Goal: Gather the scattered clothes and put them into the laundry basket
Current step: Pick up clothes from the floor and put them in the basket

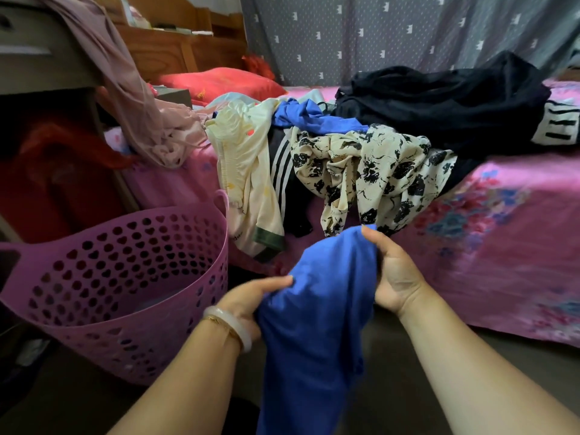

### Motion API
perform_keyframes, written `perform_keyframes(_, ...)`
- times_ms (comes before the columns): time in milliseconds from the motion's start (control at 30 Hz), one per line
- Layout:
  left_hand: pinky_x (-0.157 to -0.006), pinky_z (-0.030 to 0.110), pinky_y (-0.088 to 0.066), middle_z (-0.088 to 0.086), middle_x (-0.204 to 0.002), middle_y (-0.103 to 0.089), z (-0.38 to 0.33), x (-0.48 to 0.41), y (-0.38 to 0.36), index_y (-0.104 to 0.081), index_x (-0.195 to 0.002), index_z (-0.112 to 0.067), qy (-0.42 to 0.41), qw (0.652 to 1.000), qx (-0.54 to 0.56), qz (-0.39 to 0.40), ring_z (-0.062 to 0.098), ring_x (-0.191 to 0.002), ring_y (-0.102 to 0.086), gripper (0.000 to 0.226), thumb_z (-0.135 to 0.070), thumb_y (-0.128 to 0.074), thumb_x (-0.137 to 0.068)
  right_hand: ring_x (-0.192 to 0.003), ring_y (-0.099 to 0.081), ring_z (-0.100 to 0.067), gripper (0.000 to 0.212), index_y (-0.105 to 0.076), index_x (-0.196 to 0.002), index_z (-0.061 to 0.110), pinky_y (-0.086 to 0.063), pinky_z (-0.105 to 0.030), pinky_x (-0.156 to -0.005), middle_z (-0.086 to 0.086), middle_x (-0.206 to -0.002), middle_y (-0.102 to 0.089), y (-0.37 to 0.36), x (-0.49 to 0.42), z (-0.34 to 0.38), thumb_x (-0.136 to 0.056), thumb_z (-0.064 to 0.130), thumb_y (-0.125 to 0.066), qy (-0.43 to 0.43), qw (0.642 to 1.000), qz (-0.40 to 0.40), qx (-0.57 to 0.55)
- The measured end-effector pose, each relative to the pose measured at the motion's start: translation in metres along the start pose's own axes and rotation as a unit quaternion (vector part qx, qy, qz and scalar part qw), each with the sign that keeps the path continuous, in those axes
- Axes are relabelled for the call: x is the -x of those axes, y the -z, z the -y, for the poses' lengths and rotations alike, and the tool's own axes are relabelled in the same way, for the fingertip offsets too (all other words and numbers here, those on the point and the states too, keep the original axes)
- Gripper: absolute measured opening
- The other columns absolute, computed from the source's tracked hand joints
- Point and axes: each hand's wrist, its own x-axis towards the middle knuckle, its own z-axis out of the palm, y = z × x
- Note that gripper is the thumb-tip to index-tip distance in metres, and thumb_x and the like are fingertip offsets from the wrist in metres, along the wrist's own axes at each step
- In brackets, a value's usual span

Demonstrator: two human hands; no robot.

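A blue garment (314, 324) hangs in front of me, held by both hands. My left hand (248, 299) grips its left edge, and my right hand (392, 274) pinches its upper right edge. The purple perforated laundry basket (125, 271) stands on the floor to the left of my hands. On the bed lies a heap of clothes: a cream floral garment (370, 171), a pale yellow top (248, 171), a black striped piece (282, 164), another blue cloth (314, 117) and a large black garment (439, 102).
The bed with its pink floral sheet (502, 230) fills the right side. A pinkish cloth (131, 89) drapes from a desk at the left. A red pillow (219, 80) lies at the wooden headboard (175, 48). Bare floor (408, 356) shows below my arms.
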Motion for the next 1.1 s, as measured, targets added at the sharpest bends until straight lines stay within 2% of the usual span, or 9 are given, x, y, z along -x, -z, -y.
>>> perform_keyframes(100,-0.079,0.035,-0.049,0.010,-0.097,-0.069,-0.023,-0.002,0.009,-0.064,-0.108,-0.013,-0.113,0.991,0.057,-0.052,0.027,-0.088,-0.064,0.024,-0.007,-0.049,-0.091,-0.098,-0.069,-0.026,0.045,-0.070,-0.111,0.010,-0.051,-0.036,-0.088,-0.015,-0.107,-0.072,0.006,0.001,-0.004,-0.081,0.042,-0.063,-0.026,0.999,0.013,0.028)
perform_keyframes(233,-0.071,0.037,-0.049,0.021,-0.108,-0.062,-0.030,-0.001,0.021,-0.053,-0.127,-0.008,-0.161,0.973,0.133,-0.098,0.032,-0.091,-0.061,0.033,-0.005,-0.037,-0.098,-0.067,-0.071,-0.021,0.022,-0.072,-0.094,0.009,-0.053,-0.031,-0.070,-0.010,-0.079,-0.075,0.015,0.005,-0.002,-0.086,0.028,-0.063,-0.026,0.999,-0.005,0.031)
perform_keyframes(433,-0.083,0.042,-0.052,0.018,-0.103,-0.072,0.001,0.003,-0.019,-0.062,-0.119,-0.006,-0.034,0.999,0.031,-0.029,0.032,-0.098,-0.066,0.052,-0.048,-0.058,-0.088,-0.076,-0.072,-0.020,0.029,-0.072,-0.100,0.010,-0.059,-0.031,-0.073,-0.010,-0.089,-0.075,-0.008,0.010,-0.002,-0.074,0.014,-0.063,-0.011,0.994,0.088,0.056)
perform_keyframes(500,-0.099,0.044,-0.047,0.018,-0.118,-0.067,0.007,0.000,-0.029,-0.063,-0.121,-0.005,-0.052,0.998,0.041,0.018,0.033,-0.109,-0.063,0.048,-0.035,-0.068,-0.084,-0.079,-0.072,-0.023,0.028,-0.073,-0.099,0.011,-0.059,-0.033,-0.075,-0.012,-0.093,-0.074,-0.017,0.012,-0.002,-0.074,0.017,-0.062,-0.027,0.989,0.136,0.050)
perform_keyframes(600,-0.091,0.040,-0.050,0.017,-0.116,-0.065,-0.006,-0.011,-0.025,-0.059,-0.122,-0.007,-0.177,0.976,0.055,-0.114,0.031,-0.102,-0.062,0.044,0.005,-0.064,-0.079,-0.071,-0.070,-0.024,0.024,-0.074,-0.089,0.011,-0.058,-0.033,-0.073,-0.013,-0.083,-0.073,-0.016,0.012,0.001,-0.086,0.029,-0.058,-0.082,0.981,0.157,0.079)
perform_keyframes(733,-0.082,0.036,-0.052,0.015,-0.107,-0.065,-0.025,0.002,-0.014,-0.062,-0.111,-0.017,-0.222,0.968,0.059,-0.104,0.029,-0.093,-0.061,0.040,0.009,-0.050,-0.084,-0.058,-0.063,-0.017,0.050,-0.072,-0.078,0.011,-0.052,-0.028,-0.065,-0.007,-0.068,-0.066,0.005,0.015,-0.008,-0.062,0.058,-0.078,-0.187,0.939,0.206,0.204)
perform_keyframes(867,-0.078,0.037,-0.054,0.015,-0.114,-0.066,-0.022,0.012,-0.021,-0.064,-0.115,-0.020,-0.186,0.980,0.060,-0.025,0.030,-0.092,-0.063,0.042,0.005,-0.046,-0.088,-0.097,-0.064,-0.029,0.097,-0.067,-0.109,0.010,-0.045,-0.041,-0.095,-0.017,-0.107,-0.067,0.003,0.013,-0.029,-0.038,0.075,-0.081,-0.171,0.898,0.224,0.337)
perform_keyframes(1000,-0.074,0.039,-0.058,0.019,-0.121,-0.064,-0.027,0.016,-0.027,-0.064,-0.120,-0.025,-0.179,0.977,0.108,0.034,0.030,-0.089,-0.066,0.043,0.001,-0.045,-0.091,-0.116,-0.061,-0.027,0.100,-0.059,-0.129,0.022,-0.048,-0.043,-0.096,-0.007,-0.128,-0.064,-0.018,0.012,-0.037,-0.045,0.073,-0.079,-0.161,0.936,0.224,0.219)
perform_keyframes(1100,-0.075,0.035,-0.056,0.018,-0.123,-0.063,-0.038,0.023,-0.023,-0.061,-0.125,-0.024,-0.210,0.971,0.109,0.035,0.028,-0.092,-0.066,0.046,0.002,-0.045,-0.090,-0.116,-0.061,-0.032,0.083,-0.063,-0.128,0.008,-0.051,-0.042,-0.096,-0.018,-0.131,-0.060,-0.016,0.010,-0.033,-0.069,0.067,-0.068,-0.174,0.965,0.196,0.024)
